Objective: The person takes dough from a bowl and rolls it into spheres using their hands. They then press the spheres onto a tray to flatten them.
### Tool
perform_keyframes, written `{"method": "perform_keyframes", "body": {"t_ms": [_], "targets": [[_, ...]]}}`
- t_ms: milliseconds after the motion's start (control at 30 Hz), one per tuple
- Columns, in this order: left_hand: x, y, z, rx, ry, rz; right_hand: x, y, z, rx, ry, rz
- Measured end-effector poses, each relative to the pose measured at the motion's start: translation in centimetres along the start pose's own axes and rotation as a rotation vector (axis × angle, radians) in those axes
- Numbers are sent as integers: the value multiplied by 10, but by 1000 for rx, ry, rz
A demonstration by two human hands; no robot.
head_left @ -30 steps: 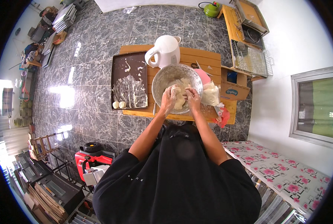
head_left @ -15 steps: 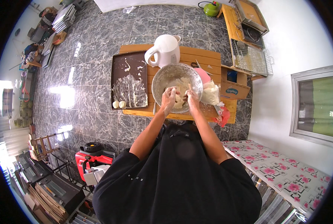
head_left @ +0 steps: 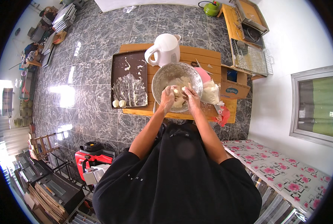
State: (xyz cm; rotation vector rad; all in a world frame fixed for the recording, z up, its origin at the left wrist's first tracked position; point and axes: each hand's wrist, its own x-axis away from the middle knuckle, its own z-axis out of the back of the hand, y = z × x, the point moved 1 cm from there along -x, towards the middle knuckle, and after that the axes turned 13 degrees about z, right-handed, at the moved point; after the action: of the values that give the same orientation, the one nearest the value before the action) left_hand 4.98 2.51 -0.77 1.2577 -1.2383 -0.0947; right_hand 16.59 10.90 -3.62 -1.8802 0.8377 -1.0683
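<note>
Both hands are dusted pale and work in a floury metal bowl (head_left: pixel 162 80) over soft cream dough (head_left: pixel 180 103). My left hand (head_left: pixel 168 97) has its fingers curled round a small pale dough lump (head_left: pixel 176 90). My right hand (head_left: pixel 191 98) pinches another small piece (head_left: pixel 184 88) just beside it. A white plastic kettle (head_left: pixel 163 50) stands behind the bowl. To its left lies a dark smeared tray (head_left: pixel 129 67) with two pale balls (head_left: pixel 119 103) at the near corner. An open bag of white powder (head_left: pixel 210 92) and a pink item (head_left: pixel 202 72) lie to the right.
The wooden table (head_left: pixel 196 54) carries these things and scissors (head_left: pixel 194 64). A cardboard box (head_left: pixel 234 89), a green gas cylinder (head_left: pixel 212 9) and a wire rack (head_left: pixel 252 63) are at the right. A red machine (head_left: pixel 90 164) stands behind at left, a flowered surface (head_left: pixel 274 168) at right.
My fingers have shifted slightly within the bowl, and small separate lumps of dough now show between them. The surroundings look the same.
</note>
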Motion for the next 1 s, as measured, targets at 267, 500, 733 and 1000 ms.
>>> {"method": "perform_keyframes", "body": {"t_ms": [267, 500, 733, 1000], "targets": [[4, 3, -6, -132, -109, -10, 8, -7, -10, -82, -136, -123], [-7, -12, 0, -98, -142, -56, 16, -12, -19, -183, -338, -280], [6, -2, -16, -922, 424, -349, 8, 21, -16, 232, -185, 53], [-7, -3, 2, -372, 64, -275, 5, 7, -9, 527, -380, 51]]}}
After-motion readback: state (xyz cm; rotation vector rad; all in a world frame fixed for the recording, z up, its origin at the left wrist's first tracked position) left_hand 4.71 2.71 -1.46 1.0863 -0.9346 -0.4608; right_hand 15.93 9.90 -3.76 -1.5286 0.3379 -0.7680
